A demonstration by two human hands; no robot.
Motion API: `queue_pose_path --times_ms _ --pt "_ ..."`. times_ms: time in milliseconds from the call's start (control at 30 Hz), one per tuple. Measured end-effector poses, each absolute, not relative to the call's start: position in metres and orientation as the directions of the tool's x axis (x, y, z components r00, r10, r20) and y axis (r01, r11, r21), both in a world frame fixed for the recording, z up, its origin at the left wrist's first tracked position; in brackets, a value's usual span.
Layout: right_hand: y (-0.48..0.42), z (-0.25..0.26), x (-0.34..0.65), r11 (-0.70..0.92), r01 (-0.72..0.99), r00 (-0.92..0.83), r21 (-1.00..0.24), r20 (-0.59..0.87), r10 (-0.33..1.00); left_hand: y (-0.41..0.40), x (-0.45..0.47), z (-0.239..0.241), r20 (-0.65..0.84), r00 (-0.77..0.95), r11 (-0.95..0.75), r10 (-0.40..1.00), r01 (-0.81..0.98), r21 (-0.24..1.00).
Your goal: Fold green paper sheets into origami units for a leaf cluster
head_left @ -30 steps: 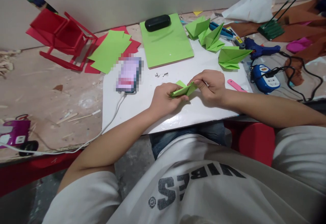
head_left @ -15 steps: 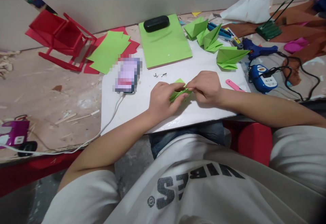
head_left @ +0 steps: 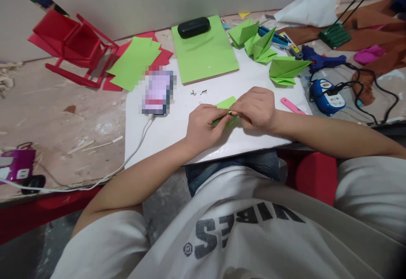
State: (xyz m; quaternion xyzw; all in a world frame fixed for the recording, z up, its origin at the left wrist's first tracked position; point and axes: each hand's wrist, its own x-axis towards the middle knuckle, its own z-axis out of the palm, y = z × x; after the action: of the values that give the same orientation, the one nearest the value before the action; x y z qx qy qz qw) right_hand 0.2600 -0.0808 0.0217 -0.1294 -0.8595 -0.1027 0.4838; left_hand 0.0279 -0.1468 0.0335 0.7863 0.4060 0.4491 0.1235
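My left hand (head_left: 201,126) and my right hand (head_left: 255,107) meet over a white board (head_left: 165,133), both pinching a small folded green paper (head_left: 226,103). The fingertips of both hands press on its middle, and only its upper flap and a lower corner show. Several finished green folded pieces (head_left: 285,70) lie at the board's far right. A stack of flat green sheets (head_left: 204,54) rests at the board's far edge with a black case (head_left: 193,27) on top.
A phone (head_left: 157,92) with a white cable lies left of my hands. Loose green and red sheets (head_left: 135,63) and a red model chair (head_left: 71,46) sit far left. A blue glue gun (head_left: 320,61), blue power strip (head_left: 326,97) and pink tool (head_left: 292,105) are on the right.
My right hand slid left along the folded green paper until its fingertips met my left hand's. The paper's upper flap now stands out more behind my fingers.
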Motion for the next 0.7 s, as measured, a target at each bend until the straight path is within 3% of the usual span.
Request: queue_pose_path --times_ms 67,133,233,300,500,700 --pt "-0.081 0.024 0.259 0.955 0.293 -0.503 -0.049 0.842 0.197 -0.146 0.027 0.035 0.587 0.25 -0.618 0.77 0.52 0.589" --pt "-0.08 0.026 0.26 0.925 0.271 -0.49 -0.268 0.788 0.372 -0.144 0.026 0.036 0.577 0.222 -0.594 0.786 0.53 0.606" --pt "-0.078 0.027 0.262 0.779 0.2 -0.46 -0.595 0.645 0.611 -0.143 0.023 0.038 0.556 0.17 -0.549 0.814 0.539 0.639" --pt "-0.076 0.027 0.263 0.7 0.147 -0.467 -0.699 0.575 0.672 -0.142 0.023 0.039 0.522 0.141 -0.51 0.841 0.525 0.681" --pt "-0.08 0.026 0.259 0.637 0.195 -0.415 -0.746 0.526 0.742 -0.141 0.025 0.044 0.356 0.142 -0.382 0.924 0.405 0.83" --pt "-0.086 0.027 0.255 0.638 0.273 -0.37 -0.72 0.534 0.76 -0.14 0.026 0.051 0.256 0.206 -0.321 0.945 0.417 0.85"
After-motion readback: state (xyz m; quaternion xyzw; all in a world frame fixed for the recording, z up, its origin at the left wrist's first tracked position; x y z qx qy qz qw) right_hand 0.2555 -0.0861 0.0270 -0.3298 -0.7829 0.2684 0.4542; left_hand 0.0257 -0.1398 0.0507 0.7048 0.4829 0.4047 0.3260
